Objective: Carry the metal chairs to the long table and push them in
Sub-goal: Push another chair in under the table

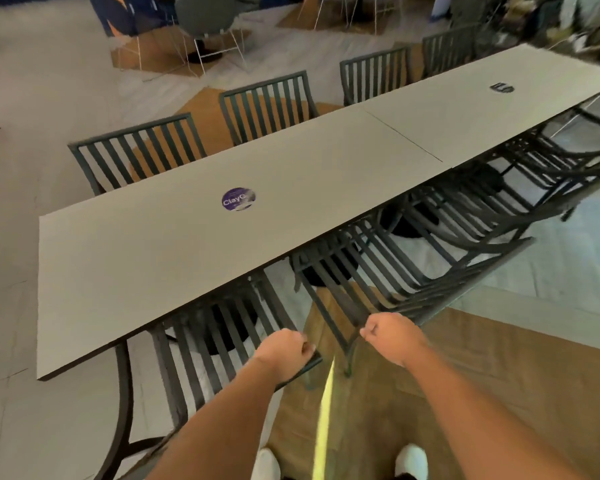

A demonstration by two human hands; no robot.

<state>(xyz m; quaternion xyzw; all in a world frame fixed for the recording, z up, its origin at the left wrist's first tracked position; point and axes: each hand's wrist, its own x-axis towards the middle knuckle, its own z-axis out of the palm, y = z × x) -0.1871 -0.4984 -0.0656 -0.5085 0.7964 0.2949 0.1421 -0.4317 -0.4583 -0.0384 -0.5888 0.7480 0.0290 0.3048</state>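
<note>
The long grey table [187,258] runs from near left to far right. Two dark metal slatted chairs stand tucked under its near edge in front of me. My left hand [286,351] grips the right end of the top rail of the left chair [194,362]. My right hand [390,336] is curled round the left corner of the top rail of the neighbouring chair [378,268]. More metal chairs [489,209] line the near side further right, and several chairs [136,150] stand pushed in along the far side.
A purple round sticker [238,199] and a dark sticker [501,87] lie on the tabletop. A black pedestal base [229,327] sits under the table. A grey round chair on white wire legs [205,19] stands beyond. My white shoes [411,459] are on wood flooring.
</note>
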